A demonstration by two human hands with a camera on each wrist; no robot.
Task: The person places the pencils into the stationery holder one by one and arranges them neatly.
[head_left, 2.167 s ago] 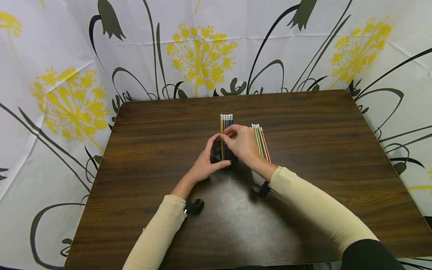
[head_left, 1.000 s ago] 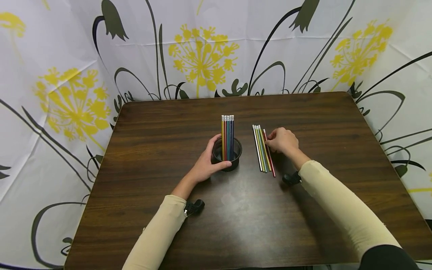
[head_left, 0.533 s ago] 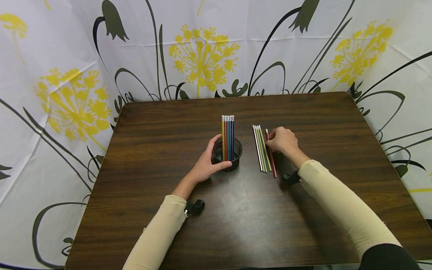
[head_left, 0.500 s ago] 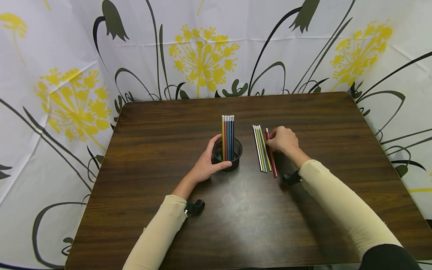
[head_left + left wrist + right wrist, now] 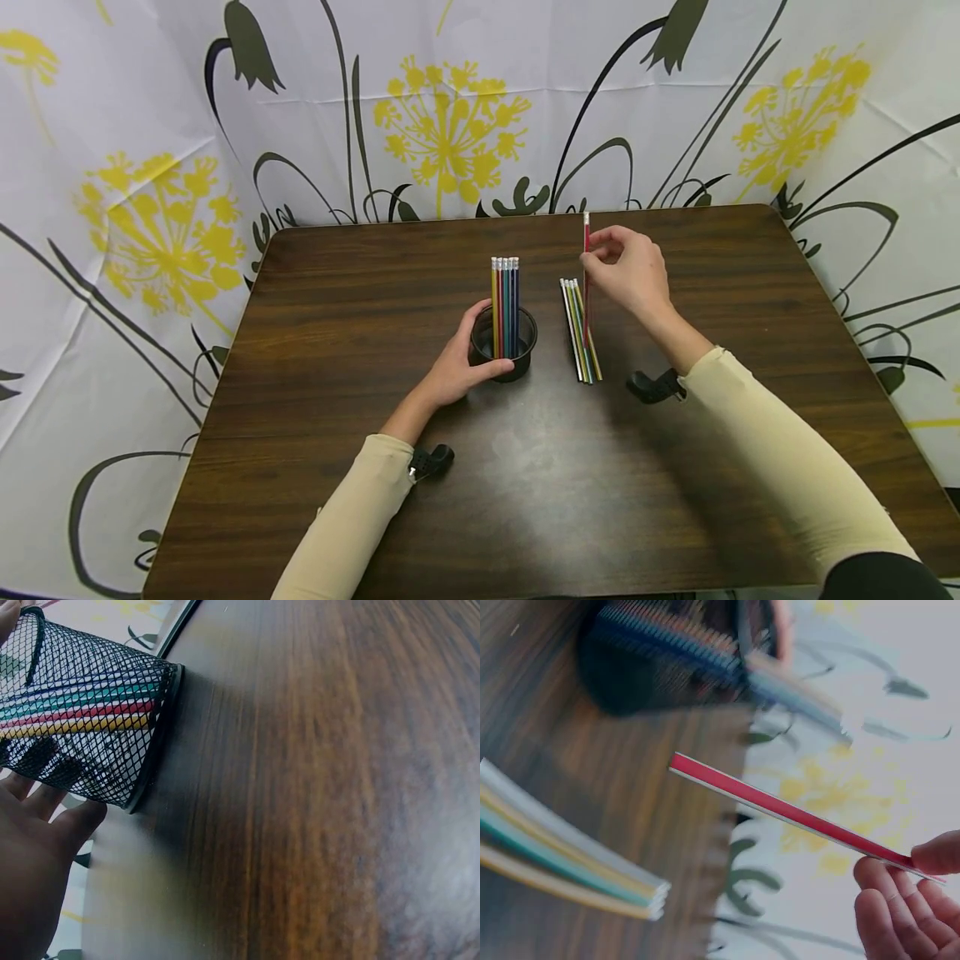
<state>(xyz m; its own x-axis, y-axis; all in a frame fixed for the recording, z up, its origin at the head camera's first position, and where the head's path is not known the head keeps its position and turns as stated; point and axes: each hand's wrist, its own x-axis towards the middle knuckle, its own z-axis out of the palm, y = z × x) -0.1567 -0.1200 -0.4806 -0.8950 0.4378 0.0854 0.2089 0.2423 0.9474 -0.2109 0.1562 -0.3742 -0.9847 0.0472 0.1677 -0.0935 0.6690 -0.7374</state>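
A black mesh pencil cup (image 5: 527,333) stands upright on the table, my left hand (image 5: 450,362) curved round its near left side. Several pencils (image 5: 506,304) stand in a row inside it, white erasers up; yellow, red, teal and blue show through the mesh (image 5: 97,682) in the left wrist view. To the right, my right hand (image 5: 630,271) pinches a red pencil (image 5: 587,237) between thumb and fingers, raised nearly vertical, eraser up. The right wrist view shows the red pencil (image 5: 780,809) clear of the blurred cup. Several pencils (image 5: 576,333) lie side by side below it.
The dark wood-grain table (image 5: 337,317) has its far edge against a white cloth (image 5: 570,50) printed with yellow and dark green flowers. A black device (image 5: 432,461) is strapped at the left wrist, another device (image 5: 652,387) at the right.
My right hand has slid the red pencil away from the lying ones, then lifted it and stood it upright, moving up and slightly left. The left hand and cup have stayed put.
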